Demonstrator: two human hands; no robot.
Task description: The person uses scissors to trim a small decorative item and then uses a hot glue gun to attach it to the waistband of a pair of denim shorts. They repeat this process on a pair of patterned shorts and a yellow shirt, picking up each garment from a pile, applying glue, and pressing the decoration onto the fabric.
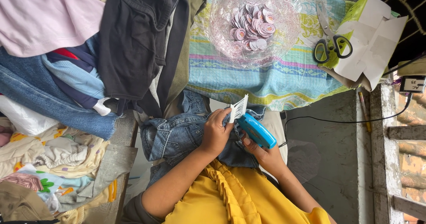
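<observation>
My right hand [265, 156] grips a blue tagging gun [256, 130] with a white strip of plastic fasteners [238, 108] standing up from its top. The fingers of my left hand [215, 131] rest on a small blue denim garment [177, 135] on my lap and touch the gun's front, just below the fastener strip. The gun's tip is hidden between my left fingers and the denim. My yellow ruffled clothing [230, 197] fills the bottom of the view.
A clear glass bowl [284, 37] holding several round pink-and-white tags stands on a striped cloth [284, 80]. Green-handled scissors [332, 44] lie on an open cardboard box [372, 42] at the right. Piled clothes [80, 64] cover the left. A black cable [337, 121] runs right.
</observation>
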